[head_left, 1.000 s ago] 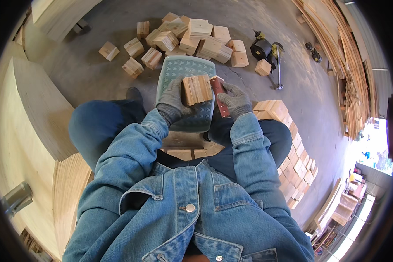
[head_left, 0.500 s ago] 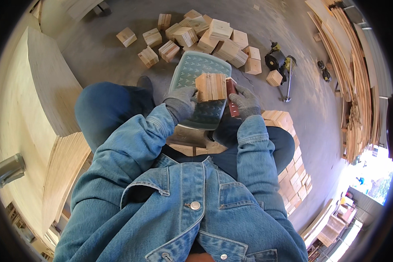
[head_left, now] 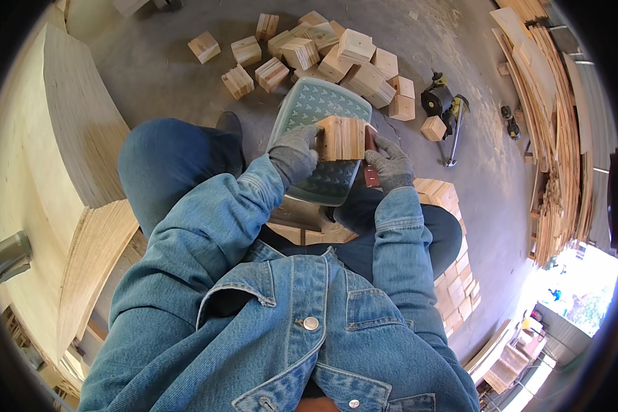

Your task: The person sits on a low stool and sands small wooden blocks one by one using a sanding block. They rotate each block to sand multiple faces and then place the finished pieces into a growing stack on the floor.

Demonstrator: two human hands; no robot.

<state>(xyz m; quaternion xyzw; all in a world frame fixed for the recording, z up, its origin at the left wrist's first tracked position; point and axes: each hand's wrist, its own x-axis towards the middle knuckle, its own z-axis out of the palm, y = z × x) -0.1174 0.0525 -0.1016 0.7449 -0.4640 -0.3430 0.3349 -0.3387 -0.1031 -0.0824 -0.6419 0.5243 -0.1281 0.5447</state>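
Block of pale layered timber with squared sides is found just above the centre of the frame, over a pale green plastic stool with a raised pattern; whether its underside bears on the stool cannot be established from where I stand. Left hand in a grey knitted glove grasps the block at its left side; the digits beneath are hidden. Right hand in a matching grey glove grips a flat red-brown strip with pale marks, which lies against or just beside the block's right face; full contact cannot be confirmed. Judged by bulk and material, the block should be of moderate weight, manageable in one hand, and rigid, with no give under pressure. Its body should not be fragile, though edges and layer ends could splinter. Dry timber against knitted fabric should hold fairly well; any dust would make it more slippery. Soundest hold: the left face at mid-height, digits spread, corners avoided. The strip appears light, its stiffness uncertain, and is best taken by its back or long edges. Loose blocks of similar pale timber lie heaped at top centre of the frame; a close-set stack of pale blocks occupies the lower right. A dark and yellow-green power tool lies at upper right.
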